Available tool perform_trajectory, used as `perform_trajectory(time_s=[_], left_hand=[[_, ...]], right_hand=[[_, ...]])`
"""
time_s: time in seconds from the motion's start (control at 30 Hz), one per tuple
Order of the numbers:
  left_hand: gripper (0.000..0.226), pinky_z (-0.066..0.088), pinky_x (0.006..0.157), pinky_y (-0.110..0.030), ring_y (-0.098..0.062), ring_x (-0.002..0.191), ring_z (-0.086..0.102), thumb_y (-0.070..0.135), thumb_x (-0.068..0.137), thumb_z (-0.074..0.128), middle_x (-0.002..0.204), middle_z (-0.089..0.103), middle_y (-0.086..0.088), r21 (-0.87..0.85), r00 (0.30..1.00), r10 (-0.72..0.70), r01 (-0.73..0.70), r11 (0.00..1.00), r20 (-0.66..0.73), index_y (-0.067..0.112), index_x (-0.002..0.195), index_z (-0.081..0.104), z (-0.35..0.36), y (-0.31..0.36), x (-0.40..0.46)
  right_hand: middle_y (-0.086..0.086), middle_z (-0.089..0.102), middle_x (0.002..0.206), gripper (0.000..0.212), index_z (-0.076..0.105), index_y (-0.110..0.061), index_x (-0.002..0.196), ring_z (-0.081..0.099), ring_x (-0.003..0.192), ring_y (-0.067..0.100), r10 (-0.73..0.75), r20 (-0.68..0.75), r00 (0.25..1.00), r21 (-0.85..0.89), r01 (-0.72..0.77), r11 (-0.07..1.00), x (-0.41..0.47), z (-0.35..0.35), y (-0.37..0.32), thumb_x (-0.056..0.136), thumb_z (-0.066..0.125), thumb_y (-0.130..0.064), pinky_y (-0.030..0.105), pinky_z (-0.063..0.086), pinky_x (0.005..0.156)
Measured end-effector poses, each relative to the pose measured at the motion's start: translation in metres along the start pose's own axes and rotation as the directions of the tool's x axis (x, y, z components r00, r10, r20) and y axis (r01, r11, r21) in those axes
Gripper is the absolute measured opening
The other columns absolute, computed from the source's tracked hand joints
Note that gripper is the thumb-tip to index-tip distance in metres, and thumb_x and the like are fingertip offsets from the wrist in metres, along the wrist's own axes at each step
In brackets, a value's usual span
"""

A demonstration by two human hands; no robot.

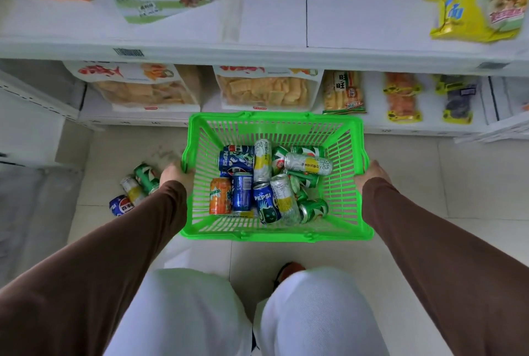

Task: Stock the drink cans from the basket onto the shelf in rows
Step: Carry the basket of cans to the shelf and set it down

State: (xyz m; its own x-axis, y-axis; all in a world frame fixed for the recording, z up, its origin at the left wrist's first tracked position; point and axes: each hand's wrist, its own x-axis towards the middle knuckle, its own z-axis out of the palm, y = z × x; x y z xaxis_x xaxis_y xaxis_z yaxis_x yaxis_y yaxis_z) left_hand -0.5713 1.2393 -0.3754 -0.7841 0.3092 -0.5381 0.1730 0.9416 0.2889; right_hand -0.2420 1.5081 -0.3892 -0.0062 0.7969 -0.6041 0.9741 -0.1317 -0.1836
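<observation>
Basket (274,126) gripped at both side rims, left hand (171,174) and right hand (372,172) clenched; cans (266,181) unstocked; setting down judged next, then one can to shelf (272,26).

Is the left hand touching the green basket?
Touching. The head view shows the left hand gripping the left rim of the green basket, fingers curled over its edge.
</observation>
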Motion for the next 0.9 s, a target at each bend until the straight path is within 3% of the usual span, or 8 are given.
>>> perform_trajectory(time_s=[0.5,0.67,0.77,0.83,0.9], left_hand=[[0.033,0.044,0.074,-0.035,-0.028,0.08,0.052,0.024,0.097,0.056,0.104,0.063,-0.022,-0.04,0.998,-0.023,0.026,0.999,0.064,0.001,0.12,0.054,0.028,-0.013,0.035],[0.038,0.044,0.073,-0.036,-0.03,0.082,0.053,0.025,0.095,0.059,0.107,0.062,-0.024,-0.03,0.995,-0.043,0.046,0.998,0.086,-0.001,0.122,0.051,0.031,-0.014,0.037],[0.042,0.051,0.08,-0.041,-0.036,0.092,0.061,0.026,0.093,0.063,0.109,0.063,-0.023,-0.038,0.996,-0.032,0.035,0.999,0.086,0.001,0.124,0.049,0.032,-0.011,0.035],[0.049,0.052,0.09,-0.046,-0.038,0.101,0.06,0.026,0.09,0.066,0.116,0.061,-0.022,-0.08,0.995,-0.052,0.059,0.995,0.09,0.005,0.128,0.044,0.03,-0.007,0.03],[0.062,0.041,0.105,-0.047,-0.038,0.121,0.049,0.025,0.088,0.067,0.134,0.05,-0.022,-0.055,1.0,-0.023,0.023,0.998,-0.001,0.006,0.139,0.037,0.035,-0.007,0.03]], right_hand=[[0.025,0.061,0.122,0.042,0.048,0.001,0.127,0.062,0.112,0.04,-0.015,0.022,1.0,0.063,0.014,0.998,0.031,0.032,-0.004,0.096,0.065,-0.022,0.04,0.047,0.088],[0.024,0.06,0.124,0.046,0.044,0.0,0.131,0.061,0.113,0.039,0.009,0.051,0.999,0.062,-0.012,0.998,0.032,0.036,-0.004,0.096,0.064,-0.024,0.039,0.047,0.089],[0.023,0.056,0.134,0.057,0.036,-0.004,0.143,0.057,0.122,0.04,0.015,0.034,0.999,0.034,-0.016,0.999,0.029,0.037,-0.008,0.096,0.063,-0.023,0.042,0.045,0.097],[0.022,0.044,0.149,0.075,0.023,-0.007,0.155,0.043,0.137,0.038,-0.065,-0.055,0.996,-0.071,0.061,0.996,0.023,0.039,-0.014,0.095,0.064,-0.021,0.042,0.036,0.111],[0.019,0.039,0.153,0.075,0.025,-0.006,0.156,0.033,0.141,0.036,-0.305,-0.167,0.938,-0.187,0.273,0.944,0.008,0.043,-0.025,0.093,0.064,-0.016,0.041,0.027,0.119]])
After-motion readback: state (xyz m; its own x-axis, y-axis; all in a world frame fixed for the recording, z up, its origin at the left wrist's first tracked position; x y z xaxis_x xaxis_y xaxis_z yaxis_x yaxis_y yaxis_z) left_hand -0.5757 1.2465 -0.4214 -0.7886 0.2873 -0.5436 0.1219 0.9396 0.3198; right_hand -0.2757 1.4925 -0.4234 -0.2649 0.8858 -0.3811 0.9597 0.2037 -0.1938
